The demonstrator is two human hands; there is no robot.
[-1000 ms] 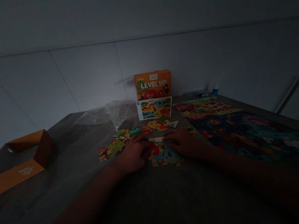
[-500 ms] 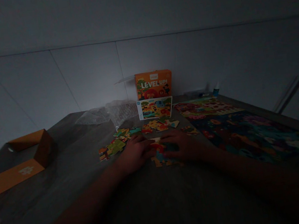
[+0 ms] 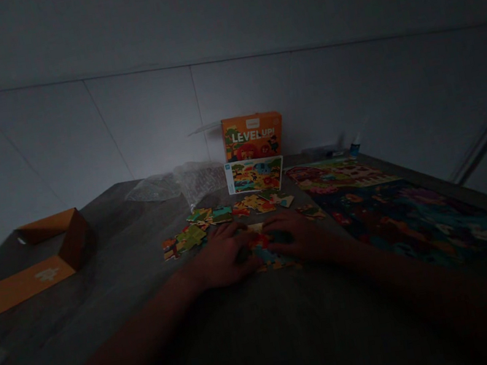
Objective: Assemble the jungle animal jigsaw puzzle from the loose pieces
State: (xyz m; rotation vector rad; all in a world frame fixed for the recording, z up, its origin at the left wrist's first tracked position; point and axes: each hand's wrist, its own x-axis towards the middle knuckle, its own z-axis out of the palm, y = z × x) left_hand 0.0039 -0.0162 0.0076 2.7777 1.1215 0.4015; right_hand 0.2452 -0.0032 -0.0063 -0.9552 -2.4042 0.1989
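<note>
Both hands lie palm-down on a small cluster of joined, brightly coloured cardboard jigsaw pieces [image 3: 265, 252], which sits in front of the upright orange cardboard puzzle box [image 3: 253, 136]. The left hand [image 3: 223, 259] covers its left edge and the right hand [image 3: 302, 236] its right. I judge that pieces are being pressed together. A next move calls for a matching piece from the loose scattered pieces [image 3: 221, 214] nearer the box. Dim light hides the fingertips, so I cannot tell whether either hand pinches anything; perhaps they only press.
</note>
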